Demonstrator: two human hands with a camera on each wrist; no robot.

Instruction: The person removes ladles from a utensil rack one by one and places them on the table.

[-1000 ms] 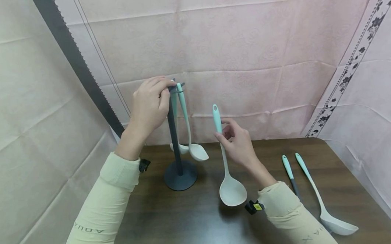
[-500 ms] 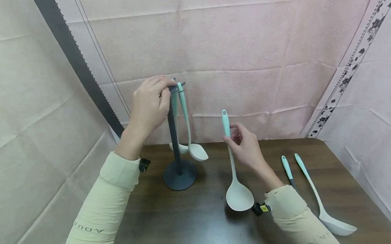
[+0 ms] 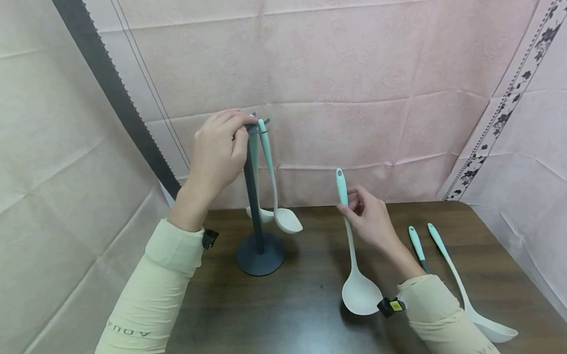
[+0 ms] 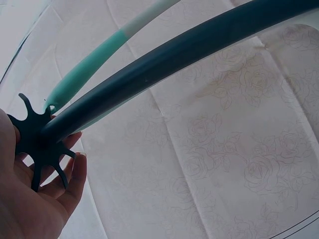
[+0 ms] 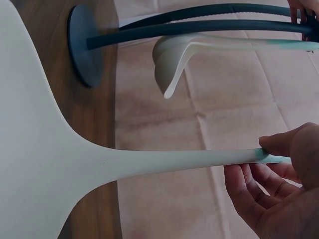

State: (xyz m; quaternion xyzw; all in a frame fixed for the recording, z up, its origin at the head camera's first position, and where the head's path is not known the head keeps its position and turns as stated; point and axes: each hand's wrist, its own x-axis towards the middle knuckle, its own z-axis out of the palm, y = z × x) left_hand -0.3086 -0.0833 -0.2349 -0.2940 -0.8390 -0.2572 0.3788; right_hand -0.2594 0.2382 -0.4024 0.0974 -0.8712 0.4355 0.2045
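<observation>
In the head view, my left hand [image 3: 221, 148] grips the top of a dark utensil stand [image 3: 261, 257] with a round base. The left wrist view shows its fingers curled around the hooked top plate [image 4: 36, 137]. Two pale ladles with mint handles hang from the stand, the nearer one [image 3: 288, 220] partly covering the other. Right of them, my right hand [image 3: 369, 218] pinches the mint handle of a big round ladle [image 3: 361, 295], thumb on one side and fingers on the other. This ladle is held upright, bowl down, close over the table.
On the right of the brown table [image 3: 214, 330] lie another pale ladle [image 3: 491, 327] and a mint-handled utensil [image 3: 415, 243] with a dark shaft, partly hidden by the right sleeve. Patterned cloth [image 3: 335, 62] hangs behind the table and at both sides.
My right hand has carried the ladle rightward and slightly down, away from the stand. The left hand stays at the stand's top, and the hanging ladles look the same.
</observation>
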